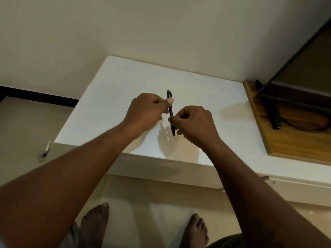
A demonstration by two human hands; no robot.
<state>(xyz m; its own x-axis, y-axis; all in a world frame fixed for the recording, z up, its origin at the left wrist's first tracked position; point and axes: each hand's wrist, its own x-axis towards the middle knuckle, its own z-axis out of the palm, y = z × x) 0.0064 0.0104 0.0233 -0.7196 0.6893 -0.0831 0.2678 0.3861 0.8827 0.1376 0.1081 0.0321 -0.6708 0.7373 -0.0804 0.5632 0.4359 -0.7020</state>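
Observation:
A slim black pen (170, 111) is held nearly upright above a white tabletop (111, 104), its tip pointing down toward the surface. My left hand (146, 110) pinches the pen's upper half, thumb tip against the barrel. My right hand (194, 122) pinches the lower half from the right, fingers curled. The pen's clicker end sticks out above my left thumb. Part of the barrel is hidden behind my fingers.
A wooden board (286, 133) lies at the table's right, bearing a dark screen on a stand (275, 115). A wall rises behind the table. On the floor at left lies a small white and purple scrap (46, 149). My bare feet (96, 224) stand below the table edge.

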